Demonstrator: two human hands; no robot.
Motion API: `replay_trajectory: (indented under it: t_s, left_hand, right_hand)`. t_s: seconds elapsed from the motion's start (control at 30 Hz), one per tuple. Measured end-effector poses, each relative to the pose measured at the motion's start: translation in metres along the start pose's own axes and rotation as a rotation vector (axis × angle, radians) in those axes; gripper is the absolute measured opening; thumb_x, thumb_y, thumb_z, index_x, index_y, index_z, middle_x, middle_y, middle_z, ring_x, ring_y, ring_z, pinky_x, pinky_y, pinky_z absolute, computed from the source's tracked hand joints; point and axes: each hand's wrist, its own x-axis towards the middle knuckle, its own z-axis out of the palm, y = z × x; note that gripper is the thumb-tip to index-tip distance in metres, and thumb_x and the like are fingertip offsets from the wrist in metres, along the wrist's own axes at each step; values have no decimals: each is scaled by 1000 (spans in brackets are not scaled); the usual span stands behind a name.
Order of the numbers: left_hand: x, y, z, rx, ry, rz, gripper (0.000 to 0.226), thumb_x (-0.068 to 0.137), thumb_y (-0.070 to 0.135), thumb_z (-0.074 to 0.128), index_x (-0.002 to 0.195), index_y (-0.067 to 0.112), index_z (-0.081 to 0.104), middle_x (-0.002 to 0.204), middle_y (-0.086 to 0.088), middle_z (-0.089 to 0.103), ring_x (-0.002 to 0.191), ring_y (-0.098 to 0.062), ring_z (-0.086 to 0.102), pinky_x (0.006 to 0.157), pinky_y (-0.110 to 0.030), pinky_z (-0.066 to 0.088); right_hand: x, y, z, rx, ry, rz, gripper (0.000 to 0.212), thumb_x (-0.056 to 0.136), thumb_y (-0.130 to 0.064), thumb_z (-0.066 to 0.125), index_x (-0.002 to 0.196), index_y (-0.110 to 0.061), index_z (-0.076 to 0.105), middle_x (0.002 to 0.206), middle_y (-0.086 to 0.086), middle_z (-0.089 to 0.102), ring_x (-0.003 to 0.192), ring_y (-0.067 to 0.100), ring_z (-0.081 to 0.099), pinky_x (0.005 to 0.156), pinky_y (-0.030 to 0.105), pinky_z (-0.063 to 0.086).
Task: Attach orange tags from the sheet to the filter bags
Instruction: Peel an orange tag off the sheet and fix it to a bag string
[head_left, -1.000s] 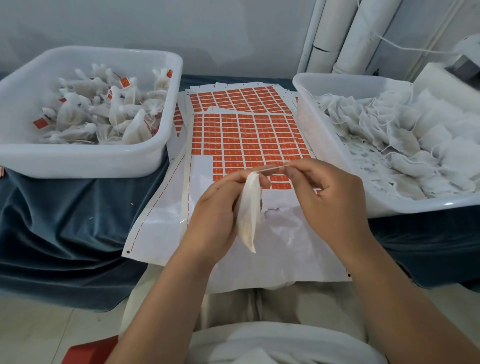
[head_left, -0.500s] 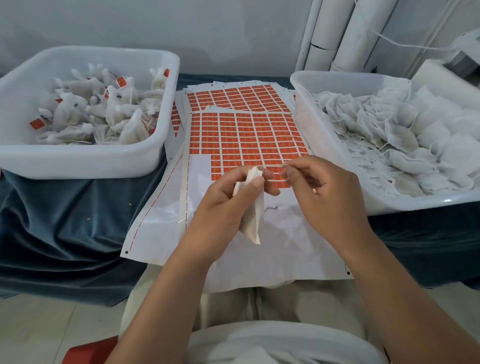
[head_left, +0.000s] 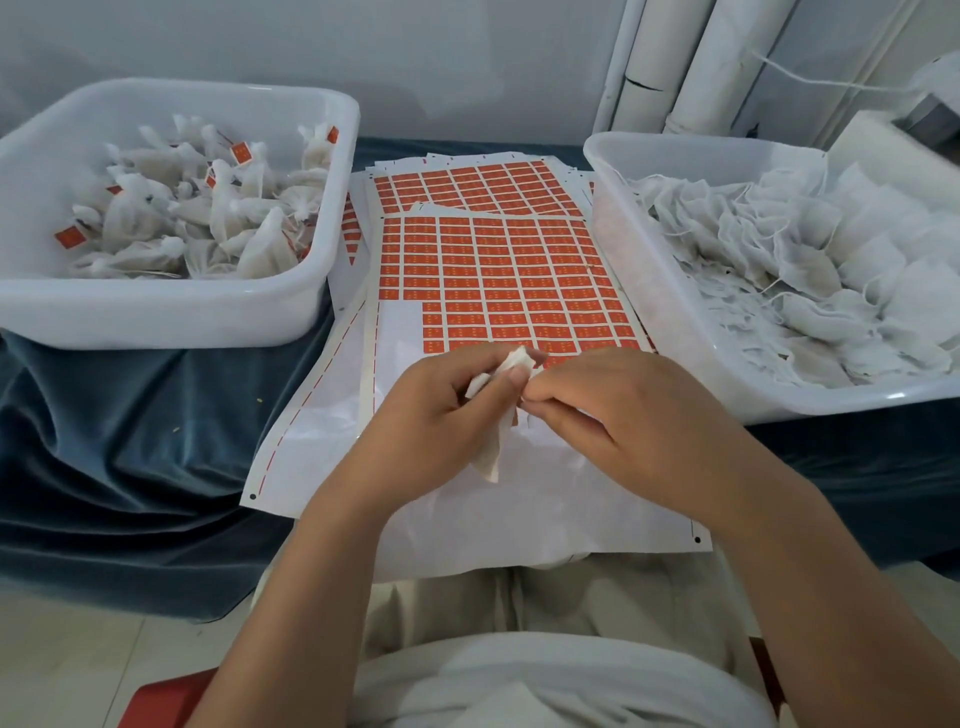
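The left hand (head_left: 441, 410) curls around a white filter bag (head_left: 491, 452), thumb pressed on its bunched top, while the bag's lower end hangs below the fingers. The right hand (head_left: 623, 415) meets it from the right, its fingertips pinching the bag's upper edge; what else they hold is hidden. Both hands hover just above the near, peeled part of the tag sheet (head_left: 498, 280), whose orange rows begin just beyond the knuckles. A second sheet (head_left: 467, 187) lies farther out. Left of the hands, a white tub (head_left: 156, 317) holds tagged bags (head_left: 223, 228); right of them, another tub (head_left: 810, 408) holds untagged bags (head_left: 805, 270). A blue cloth (head_left: 130, 441) covers the worktop.
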Motion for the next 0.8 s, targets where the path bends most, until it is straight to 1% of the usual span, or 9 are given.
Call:
replay_trajectory:
  t_s: [0.13, 0.23, 0.33, 0.43, 0.5, 0.57, 0.63, 0.7, 0.8]
  left_hand:
    - [-2, -2, -4, 75, -196, -29, 34, 114, 30, 39, 111, 21, 72, 101, 5, 74, 98, -20, 67, 89, -35, 53]
    - [-4, 0, -5, 112, -275, -41, 36, 113, 23, 38, 112, 26, 74, 102, 9, 74, 97, -17, 68, 89, -36, 54]
    - [-4, 1, -6, 129, -350, -56, 41, 110, 22, 40, 96, 38, 75, 76, 11, 66, 70, -8, 58, 68, -30, 48]
    - [-5, 4, -6, 83, -392, -56, 44, 97, 25, 43, 71, 50, 68, 63, 8, 52, 59, -8, 45, 61, -29, 40]
    - [-6, 6, -6, 12, -436, -41, 36, 93, 26, 46, 80, 43, 74, 67, -6, 53, 60, -21, 47, 61, -40, 40]
    - [-8, 7, -7, -34, -498, 0, 32, 92, 29, 50, 103, 31, 80, 73, -17, 53, 63, -33, 46, 61, -44, 39]
    - [-9, 7, -8, -62, -517, 59, 31, 94, 32, 56, 113, 26, 79, 68, -9, 51, 58, -25, 43, 58, -41, 38]
    - [-9, 4, -8, -81, -477, 107, 27, 99, 36, 62, 116, 24, 78, 64, -2, 52, 54, -19, 42, 56, -40, 39]
    - [-7, -2, -8, -141, -401, 93, 25, 106, 34, 59, 118, 24, 78, 61, -4, 46, 54, -21, 40, 55, -39, 37]
  right_hand:
    - [-1, -1, -5, 3, -35, -43, 17, 103, -31, 64, 96, -21, 76, 79, -8, 68, 70, 11, 56, 67, 31, 49]
    - [0, -4, -7, 7, -23, -68, 13, 99, -28, 71, 92, -20, 78, 80, -7, 71, 72, 13, 60, 68, 34, 53]
    - [1, -4, -11, 55, -20, -45, 15, 96, -34, 72, 85, -24, 75, 77, -14, 65, 70, 6, 55, 69, 19, 46]
    - [1, -3, -14, 170, -64, 1, 17, 95, -41, 68, 82, -30, 72, 75, -19, 62, 72, 8, 57, 69, 13, 42]
    - [2, -2, -13, 266, -81, 58, 19, 94, -48, 66, 81, -34, 71, 75, -19, 64, 77, 11, 61, 68, 15, 45]
    - [2, 0, -10, 375, -76, 125, 18, 91, -52, 68, 82, -37, 72, 79, -18, 68, 79, 13, 64, 65, 19, 47]
    - [2, 2, -7, 501, -71, 184, 16, 88, -51, 71, 81, -36, 71, 79, -15, 70, 74, 14, 65, 61, 21, 48]
    - [3, 2, -5, 593, -49, 219, 18, 86, -52, 71, 81, -35, 72, 76, -12, 70, 69, 12, 63, 59, 18, 47]
    - [3, 2, -4, 651, -13, 236, 13, 88, -50, 68, 80, -41, 73, 77, -15, 71, 68, 10, 62, 61, 14, 46]
